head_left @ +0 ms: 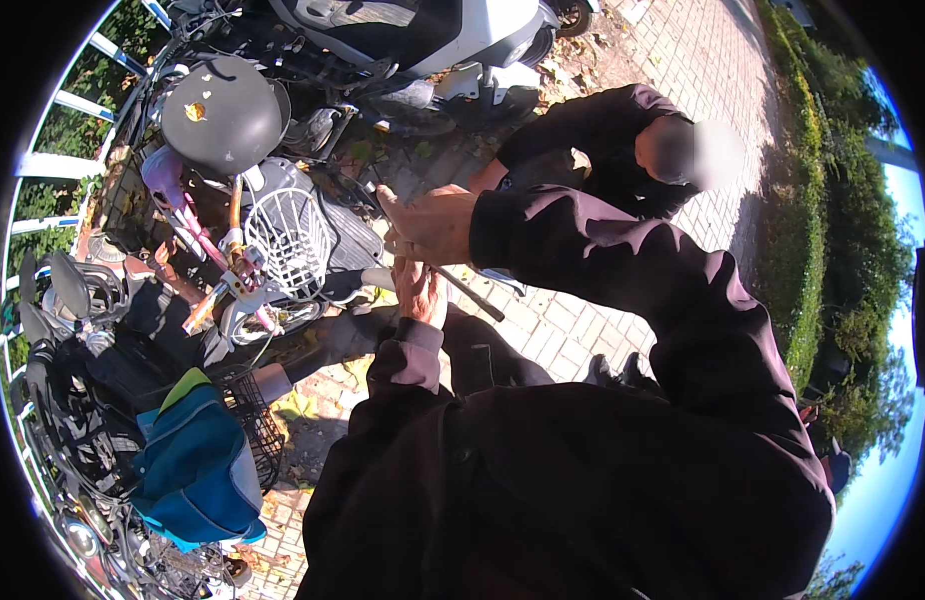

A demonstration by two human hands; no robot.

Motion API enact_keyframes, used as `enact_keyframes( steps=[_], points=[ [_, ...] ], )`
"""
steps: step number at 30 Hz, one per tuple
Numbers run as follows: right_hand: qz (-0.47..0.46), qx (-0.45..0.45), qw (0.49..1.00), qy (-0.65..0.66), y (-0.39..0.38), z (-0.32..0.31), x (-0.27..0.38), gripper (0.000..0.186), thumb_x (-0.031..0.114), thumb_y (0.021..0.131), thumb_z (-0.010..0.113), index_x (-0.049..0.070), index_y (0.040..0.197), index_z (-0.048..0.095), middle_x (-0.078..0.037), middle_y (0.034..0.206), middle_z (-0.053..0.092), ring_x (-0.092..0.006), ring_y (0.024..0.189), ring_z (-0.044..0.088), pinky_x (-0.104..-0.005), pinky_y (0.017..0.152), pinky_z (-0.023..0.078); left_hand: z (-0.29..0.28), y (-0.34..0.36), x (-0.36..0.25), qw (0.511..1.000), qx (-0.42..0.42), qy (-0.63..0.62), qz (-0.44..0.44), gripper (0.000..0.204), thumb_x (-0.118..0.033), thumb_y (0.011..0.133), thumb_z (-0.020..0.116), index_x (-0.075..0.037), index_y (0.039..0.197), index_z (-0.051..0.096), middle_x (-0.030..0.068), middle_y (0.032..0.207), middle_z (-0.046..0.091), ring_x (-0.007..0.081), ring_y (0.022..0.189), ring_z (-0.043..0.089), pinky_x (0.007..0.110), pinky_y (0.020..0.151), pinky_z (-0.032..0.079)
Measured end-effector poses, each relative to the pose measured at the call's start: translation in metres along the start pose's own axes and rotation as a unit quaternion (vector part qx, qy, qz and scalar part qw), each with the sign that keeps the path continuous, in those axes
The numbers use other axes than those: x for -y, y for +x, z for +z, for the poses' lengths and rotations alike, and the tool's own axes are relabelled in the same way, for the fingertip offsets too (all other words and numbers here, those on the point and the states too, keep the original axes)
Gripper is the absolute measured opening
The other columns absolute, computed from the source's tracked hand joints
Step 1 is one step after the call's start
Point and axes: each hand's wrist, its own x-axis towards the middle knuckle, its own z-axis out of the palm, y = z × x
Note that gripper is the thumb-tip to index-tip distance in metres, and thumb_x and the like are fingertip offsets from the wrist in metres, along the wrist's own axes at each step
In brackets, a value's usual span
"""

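Observation:
Close together in the middle of the head view, my right hand (433, 222) lies just above my left hand (420, 290). Both look closed, with fingers bent inward, but what lies inside them is hidden. A thin dark rod (476, 296) slants out to the lower right from beside the hands; whether either one grips it is unclear. Left of my hands stands a small bicycle with a white wire basket (286, 245) and a pink and purple frame (198, 235). A dark flat scooter footboard (351, 238) is between the basket and my hands.
Another person in dark clothes (593, 140) bends low just beyond my right forearm. A dark grey scooter box (226, 115) and a white scooter (433, 35) stand at the back. Parked bikes, a black wire basket (255, 425) and a blue cloth cover (198, 460) fill the left.

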Motion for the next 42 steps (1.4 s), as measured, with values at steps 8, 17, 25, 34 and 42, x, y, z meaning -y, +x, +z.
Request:
enact_keyframes(
  steps=[8,17,25,34,42],
  points=[
    [-0.017,-0.058,0.979,-0.195,-0.054,-0.004,-0.01,0.075,0.016,0.086,0.064,-0.012,0.148,0.035,-0.009,0.077,0.068,-0.0249,0.058,0.069,-0.0387,0.044,0.046,-0.014,0.006,-0.017,0.997,0.018,0.011,-0.077,0.014,-0.014,0.096,0.056,-0.002,0.102,0.06,0.0184,0.108,0.06,0.0392,0.106,0.054,0.05,0.091,0.044],
    [-0.132,0.136,0.975,0.115,-0.018,0.014,0.023,0.072,0.03,0.095,0.058,-0.007,0.148,0.026,-0.029,0.097,0.068,-0.0423,0.09,0.067,-0.0494,0.083,0.051,-0.003,-0.008,0.005,0.999,-0.025,0.031,-0.024,0.014,-0.009,0.096,0.057,0.0,0.106,0.059,0.0138,0.104,0.061,0.0311,0.1,0.058,0.046,0.091,0.049],
    [-0.004,0.031,0.984,0.178,0.0,-0.011,-0.031,0.085,0.024,0.099,0.052,-0.014,0.153,-0.001,-0.013,0.136,0.064,-0.0343,0.119,0.062,-0.038,0.098,0.048,0.024,0.011,0.019,0.971,-0.081,-0.222,0.03,0.015,-0.012,0.096,0.058,0.0,0.105,0.059,0.0142,0.102,0.06,0.0317,0.098,0.059,0.046,0.089,0.049],
    [-0.037,-0.113,0.973,-0.197,-0.049,-0.004,-0.011,0.076,0.004,0.083,0.06,-0.003,0.154,0.031,-0.017,0.118,0.068,-0.0274,0.061,0.069,-0.0369,0.049,0.054,-0.004,0.015,-0.015,0.993,-0.063,0.067,0.073,0.027,-0.015,0.086,0.064,-0.002,0.109,0.058,0.0177,0.112,0.061,0.039,0.114,0.053,0.051,0.096,0.041],
    [-0.057,0.22,0.972,-0.063,-0.052,-0.03,0.04,0.079,0.015,0.089,0.065,-0.001,0.155,0.024,-0.022,0.091,0.071,-0.041,0.077,0.068,-0.0507,0.066,0.052,0.017,0.014,0.004,0.995,-0.055,0.08,0.008,0.029,-0.02,0.075,0.071,-0.007,0.1,0.062,0.0113,0.107,0.06,0.0334,0.116,0.054,0.047,0.097,0.042]
  ],
)
